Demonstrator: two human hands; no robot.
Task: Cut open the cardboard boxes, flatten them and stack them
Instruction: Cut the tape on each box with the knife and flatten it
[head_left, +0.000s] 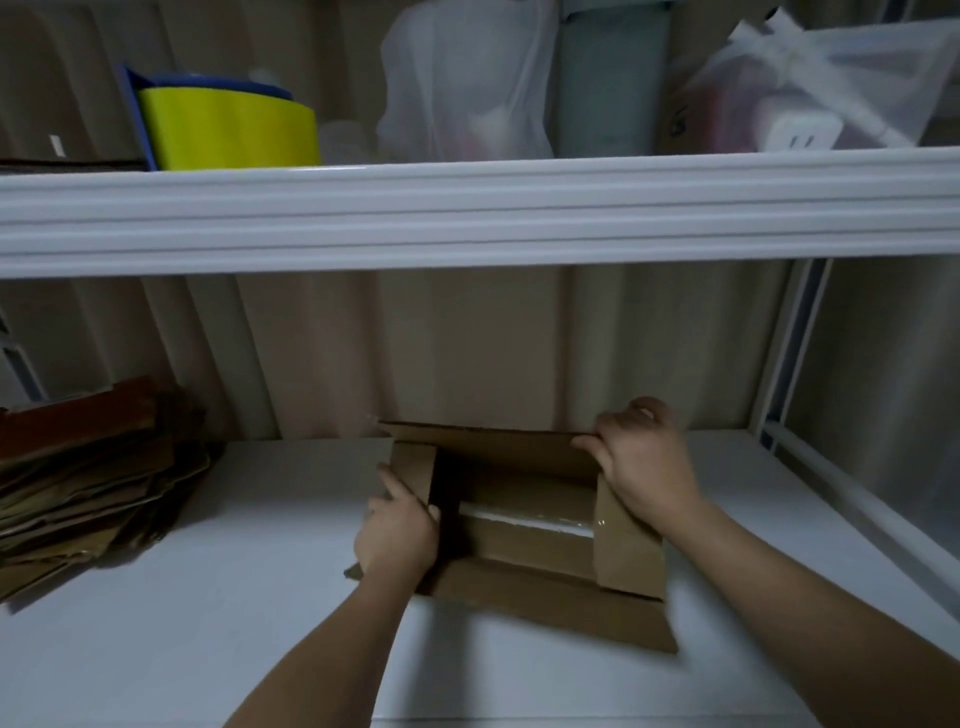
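Hands gripping open cardboard box (524, 540), left hand (397, 535), right hand (641, 462), no legible writing

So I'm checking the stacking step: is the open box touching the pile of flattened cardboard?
Apart. The head view shows bare white shelf between the open box and the flattened cardboard pile at left.

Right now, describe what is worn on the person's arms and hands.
Nothing shows on either: the left hand and right hand are bare, without gloves, and no rings or watch are visible. Both forearms are uncovered down to the frame's lower edge, with no sleeve in view.
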